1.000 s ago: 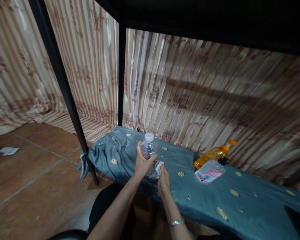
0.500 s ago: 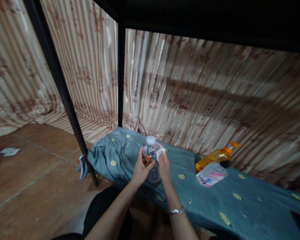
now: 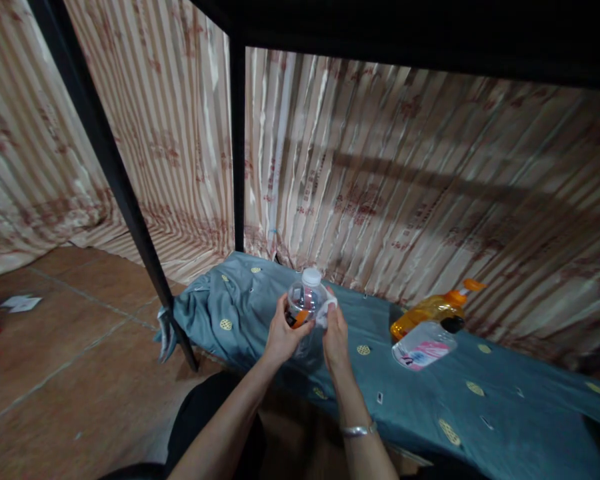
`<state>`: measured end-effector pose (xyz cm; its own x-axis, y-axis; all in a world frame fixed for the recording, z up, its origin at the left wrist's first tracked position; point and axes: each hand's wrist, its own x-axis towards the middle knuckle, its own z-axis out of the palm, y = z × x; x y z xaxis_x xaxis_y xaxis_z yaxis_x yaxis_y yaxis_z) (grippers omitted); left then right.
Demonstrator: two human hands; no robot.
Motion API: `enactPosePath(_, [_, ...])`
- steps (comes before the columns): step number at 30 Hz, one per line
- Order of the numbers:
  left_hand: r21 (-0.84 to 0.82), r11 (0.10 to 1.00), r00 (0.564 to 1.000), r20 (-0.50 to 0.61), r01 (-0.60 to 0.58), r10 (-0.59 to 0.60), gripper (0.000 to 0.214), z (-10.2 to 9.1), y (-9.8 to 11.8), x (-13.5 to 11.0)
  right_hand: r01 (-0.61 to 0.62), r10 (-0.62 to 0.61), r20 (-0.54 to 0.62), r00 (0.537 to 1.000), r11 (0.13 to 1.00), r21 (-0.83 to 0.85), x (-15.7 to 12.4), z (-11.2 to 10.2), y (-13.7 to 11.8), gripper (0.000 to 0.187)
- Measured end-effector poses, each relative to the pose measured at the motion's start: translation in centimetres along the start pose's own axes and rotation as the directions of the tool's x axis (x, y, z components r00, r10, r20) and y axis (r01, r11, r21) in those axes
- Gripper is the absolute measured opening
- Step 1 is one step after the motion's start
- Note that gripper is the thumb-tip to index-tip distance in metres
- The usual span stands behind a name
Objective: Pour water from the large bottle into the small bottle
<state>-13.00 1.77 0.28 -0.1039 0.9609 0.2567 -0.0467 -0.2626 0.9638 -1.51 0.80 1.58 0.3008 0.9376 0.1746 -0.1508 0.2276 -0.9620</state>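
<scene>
My left hand (image 3: 281,331) is wrapped round a clear plastic bottle (image 3: 304,305) with a white cap, holding it upright above the near edge of a blue-grey bedsheet (image 3: 480,407). My right hand (image 3: 336,335) presses a small white cloth (image 3: 326,310) against the bottle's right side, fingers closed on it. A silver bracelet sits on my right wrist. The bottle shows an orange patch low on its left side.
An orange bottle (image 3: 433,310) and a clear pink-labelled bottle (image 3: 423,345) lie on the sheet to the right. Black metal bed posts (image 3: 237,147) stand at the left, an upper bunk overhead. Striped curtain behind. White paper (image 3: 20,303) lies on the tiled floor.
My right hand with the cloth rose from the bottle's bottom to its upper right side. The bottle turned slightly, bringing an orange patch into view.
</scene>
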Motion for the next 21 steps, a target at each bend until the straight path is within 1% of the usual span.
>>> enactPosePath(2, [-0.017, 1.000, 1.000, -0.012, -0.002, 0.002, 0.077, 0.2, 0.5, 0.0, 0.048, -0.048, 0.024, 0.999, 0.998, -0.028, 0.5, 0.4, -1.4, 0.061])
enactPosePath(4, [-0.054, 0.999, 0.999, -0.041, 0.000, -0.002, 0.079, 0.2, 0.8, 0.2, 0.064, -0.062, 0.033, 0.998, 0.997, -0.052, 0.4, 0.8, -1.5, 0.059])
enactPosePath(6, [-0.124, 0.992, 0.996, -0.084, 0.027, -0.037, 0.076, -0.1, 1.1, 0.6, 0.038, -0.036, 0.032, 0.999, 0.997, -0.061, -0.2, 1.0, -0.2, 0.057])
enactPosePath(8, [-0.204, 0.977, 0.990, -0.111, 0.059, -0.083, 0.069, -0.5, 1.4, 0.8, -0.013, 0.015, 0.034, 0.999, 0.998, -0.054, -0.9, 0.8, 1.9, 0.051])
enactPosePath(10, [-0.251, 0.966, 0.987, -0.131, 0.059, -0.094, 0.068, -0.9, 1.8, 0.9, -0.069, 0.070, 0.033, 0.997, 0.997, -0.031, -1.3, 0.4, 4.0, 0.045])
enactPosePath(12, [-0.279, 0.959, 0.986, -0.133, 0.057, -0.097, 0.069, -1.1, 2.1, 0.8, -0.127, 0.126, 0.041, 0.991, 0.992, 0.020, -1.5, -0.2, 5.5, 0.047])
enactPosePath(14, [-0.312, 0.947, 0.985, -0.128, 0.071, -0.116, 0.067, -1.1, 2.3, 0.7, -0.189, 0.184, 0.057, 0.981, 0.977, 0.101, -1.4, -0.6, 6.3, 0.053])
enactPosePath(18, [-0.432, 0.896, 0.972, -0.146, 0.104, -0.183, 0.060, -0.7, 2.3, 0.9, -0.305, 0.286, 0.107, 0.952, 0.910, 0.280, -1.6, -0.6, 6.6, 0.060])
enactPosePath(21, [-0.461, 0.880, 0.963, -0.167, 0.114, -0.213, 0.057, -0.3, 2.1, 1.2, -0.361, 0.318, 0.172, 0.932, 0.851, 0.381, -2.7, -0.1, 6.5, 0.063])
